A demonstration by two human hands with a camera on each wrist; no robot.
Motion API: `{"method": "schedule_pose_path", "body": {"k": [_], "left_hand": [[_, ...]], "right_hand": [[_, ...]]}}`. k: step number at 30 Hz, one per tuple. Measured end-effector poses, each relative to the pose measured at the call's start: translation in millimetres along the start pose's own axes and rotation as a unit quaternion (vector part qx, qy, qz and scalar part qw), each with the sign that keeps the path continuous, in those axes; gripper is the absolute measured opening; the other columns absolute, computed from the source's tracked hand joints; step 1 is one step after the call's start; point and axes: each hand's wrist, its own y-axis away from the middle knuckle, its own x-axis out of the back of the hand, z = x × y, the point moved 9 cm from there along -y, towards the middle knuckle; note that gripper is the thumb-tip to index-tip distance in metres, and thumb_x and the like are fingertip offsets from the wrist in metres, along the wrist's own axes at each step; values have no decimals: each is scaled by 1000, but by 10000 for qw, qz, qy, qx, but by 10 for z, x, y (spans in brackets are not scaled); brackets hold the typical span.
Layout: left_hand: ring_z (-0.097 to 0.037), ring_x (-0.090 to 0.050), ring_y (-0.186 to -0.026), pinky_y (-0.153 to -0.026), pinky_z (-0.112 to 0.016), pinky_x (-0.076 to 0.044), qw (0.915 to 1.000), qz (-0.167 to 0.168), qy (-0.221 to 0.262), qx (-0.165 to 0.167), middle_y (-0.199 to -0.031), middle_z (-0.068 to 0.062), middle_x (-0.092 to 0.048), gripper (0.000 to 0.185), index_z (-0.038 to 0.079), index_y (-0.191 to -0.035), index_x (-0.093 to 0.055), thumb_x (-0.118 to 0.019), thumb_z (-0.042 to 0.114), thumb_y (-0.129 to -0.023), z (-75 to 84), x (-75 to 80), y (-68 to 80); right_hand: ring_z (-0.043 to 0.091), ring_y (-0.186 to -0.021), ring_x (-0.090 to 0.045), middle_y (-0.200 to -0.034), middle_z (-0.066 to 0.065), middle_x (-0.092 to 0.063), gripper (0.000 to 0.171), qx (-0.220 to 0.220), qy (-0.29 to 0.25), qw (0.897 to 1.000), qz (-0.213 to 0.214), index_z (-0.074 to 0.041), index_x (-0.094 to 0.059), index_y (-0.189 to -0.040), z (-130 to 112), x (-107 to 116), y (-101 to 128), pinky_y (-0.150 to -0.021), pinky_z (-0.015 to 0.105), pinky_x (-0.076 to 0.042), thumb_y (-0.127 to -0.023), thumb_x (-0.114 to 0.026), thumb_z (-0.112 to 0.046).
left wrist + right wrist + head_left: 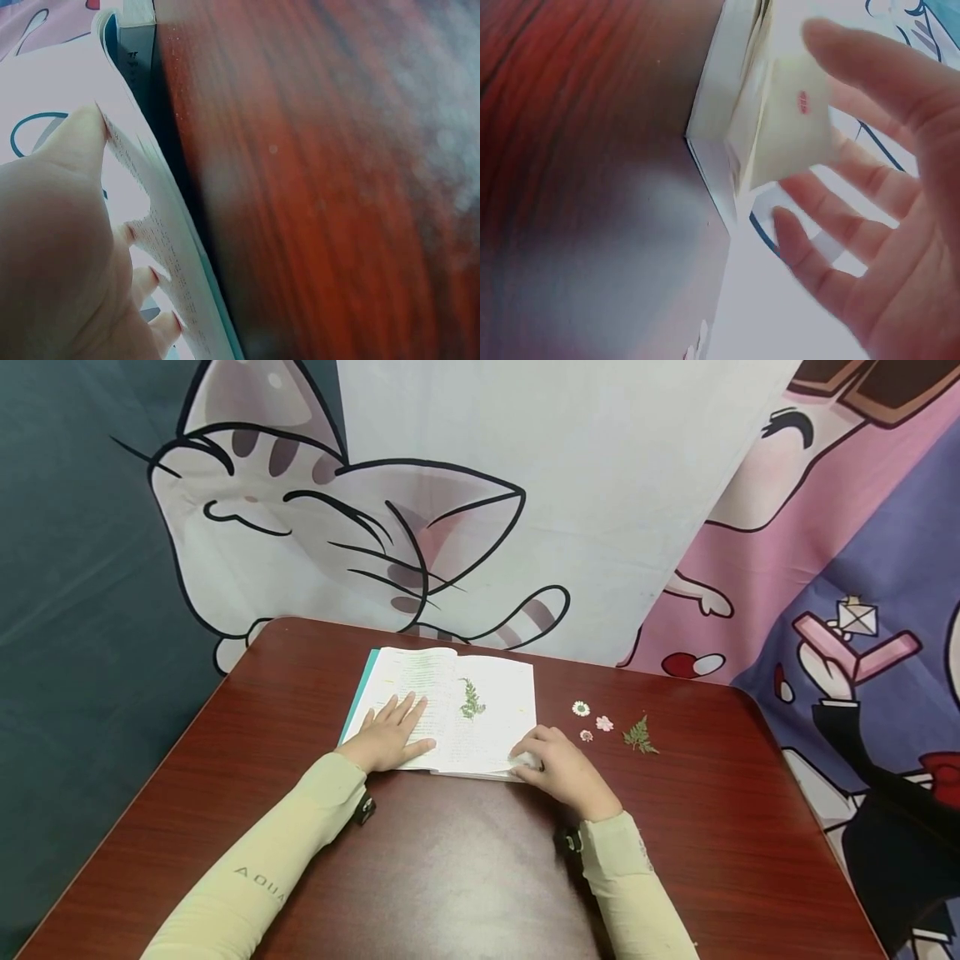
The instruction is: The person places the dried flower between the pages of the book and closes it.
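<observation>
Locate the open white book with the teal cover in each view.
Head: open white book at table centre, under both hands.
Left wrist: its page edges run diagonally, left of centre.
Right wrist: its lifted corner at upper centre.
Shared landmark: red-brown wooden table.

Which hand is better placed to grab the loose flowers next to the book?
Right. The right hand sits at the open book's right corner, nearest the small flowers and the fern sprig on the table. The left hand lies flat on the left page, farther away.
</observation>
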Motion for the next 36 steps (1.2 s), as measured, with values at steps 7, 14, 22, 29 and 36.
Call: {"method": "schedule_pose_path", "body": {"k": [7, 14, 22, 29, 36], "left_hand": [[-44, 0, -154, -117, -69, -3, 10000, 29, -15, -23, -169, -19, -2, 83, 7, -164, -9, -41, 56, -105, -2, -7, -8], [-44, 1, -154, -118, -69, -3, 10000, 17, 42, -73, -169, -20, -3, 83, 7, -164, -10, -42, 56, -105, 12, 9, -10], [-43, 1, -154, -118, -68, -3, 10000, -33, -24, 47, -170, -17, -1, 82, 10, -164, -8, -41, 56, -105, -18, -15, 4], [-43, 1, -154, -117, -69, -3, 10000, -23, 60, 45, -169, -18, -2, 82, 10, -164, -9, -42, 56, -105, -25, -5, 27], [-42, 1, -154, -118, -68, -3, 10000, 25, 52, -10, -170, -16, -2, 85, 12, -164, -8, -40, 61, -103, -97, -70, -35]], "right_hand": [[20, -85, -52, -92, 0, -63, 9, 457, 250, 9943, 928, -14, -76, -85, -63, 140, 4, -73, 35, -48, -84, -84, -16], [17, -69, -55, -97, -1, -64, 5, -253, -1229, 9814, 1451, -13, -76, -88, 123, 141, 39, -61, 26, -46, -86, -81, -13], [15, -89, -63, -127, 18, -56, 29, -2092, -3076, 8922, 2562, 0, -71, -115, 444, 47, 75, -74, 20, -51, -87, -66, 4], [11, -88, -62, -115, 19, -65, 49, -3353, -4779, 7703, 2568, 3, -54, -138, 577, -216, 21, -76, 20, -52, -90, -63, 4], [14, -92, -62, -101, 8, -65, 42, -3214, -5714, 7103, 2564, 6, -53, -136, 519, -243, -116, -79, 24, -54, -96, -57, -2]]}}
